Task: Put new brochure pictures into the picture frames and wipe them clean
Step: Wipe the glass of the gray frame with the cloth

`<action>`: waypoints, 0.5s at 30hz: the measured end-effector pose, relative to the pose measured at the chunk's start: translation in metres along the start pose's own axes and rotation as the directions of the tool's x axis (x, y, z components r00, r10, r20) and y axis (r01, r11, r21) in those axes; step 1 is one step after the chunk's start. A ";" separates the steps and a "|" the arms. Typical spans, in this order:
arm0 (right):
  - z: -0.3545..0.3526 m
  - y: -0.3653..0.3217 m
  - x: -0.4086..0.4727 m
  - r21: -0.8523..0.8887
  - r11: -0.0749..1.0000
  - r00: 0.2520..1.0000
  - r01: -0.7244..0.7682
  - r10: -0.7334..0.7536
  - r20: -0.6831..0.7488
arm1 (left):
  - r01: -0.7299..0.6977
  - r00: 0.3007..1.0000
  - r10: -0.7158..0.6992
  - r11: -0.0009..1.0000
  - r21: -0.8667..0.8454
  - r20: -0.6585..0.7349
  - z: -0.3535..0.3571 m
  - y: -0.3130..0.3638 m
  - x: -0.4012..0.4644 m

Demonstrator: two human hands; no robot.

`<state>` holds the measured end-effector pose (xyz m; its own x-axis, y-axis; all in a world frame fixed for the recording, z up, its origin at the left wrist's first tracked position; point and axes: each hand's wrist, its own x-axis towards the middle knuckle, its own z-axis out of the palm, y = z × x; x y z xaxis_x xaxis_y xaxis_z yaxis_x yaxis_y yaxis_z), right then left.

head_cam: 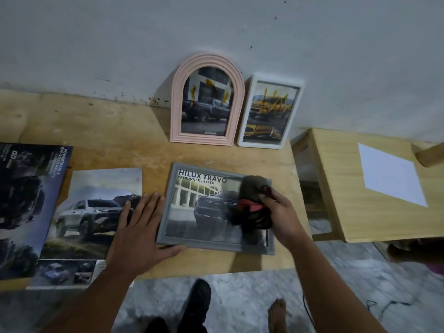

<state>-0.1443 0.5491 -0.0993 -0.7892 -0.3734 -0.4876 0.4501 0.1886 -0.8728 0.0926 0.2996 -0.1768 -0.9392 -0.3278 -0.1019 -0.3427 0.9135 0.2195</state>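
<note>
Left hand is laid flat, fingers spread, bracing the grey frame lying on the bench. Right hand is bunched around the cloth on the glass. Frame is judged light, rigid, slide-prone, glazing fragile; edges best gripped.

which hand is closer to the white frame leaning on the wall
Right. The right hand grips a cloth on the grey frame, just below the white frame. The left hand lies flat at the grey frame's left edge, farther away.

Grey frame, dark-and-red cloth, pink arched frame.
</note>
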 end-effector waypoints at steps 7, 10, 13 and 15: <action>-0.110 0.010 0.010 -0.235 0.946 0.954 -0.225 0.164 -0.253 | -0.044 0.998 0.044 0.999 0.002 -0.044 0.003 0.002 0.003; -0.107 0.025 0.011 -0.615 0.776 0.981 -0.141 0.027 -0.191 | -0.046 0.998 0.046 0.999 0.007 -0.051 0.003 0.002 0.003; -0.099 0.029 0.008 -0.794 0.575 0.949 -0.196 -0.094 -0.302 | -0.051 0.998 0.052 0.999 0.008 -0.035 0.001 0.005 0.003; -0.100 0.028 -0.004 -0.779 0.563 0.892 -0.275 -0.152 -0.425 | -0.043 0.999 0.043 0.999 0.018 0.021 -0.003 0.008 0.005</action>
<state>-0.1706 0.6470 -0.1242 -0.9502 0.0242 -0.3107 0.1451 0.9167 -0.3724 0.0854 0.3045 -0.1727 -0.9525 -0.2832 -0.1123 -0.3012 0.9309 0.2065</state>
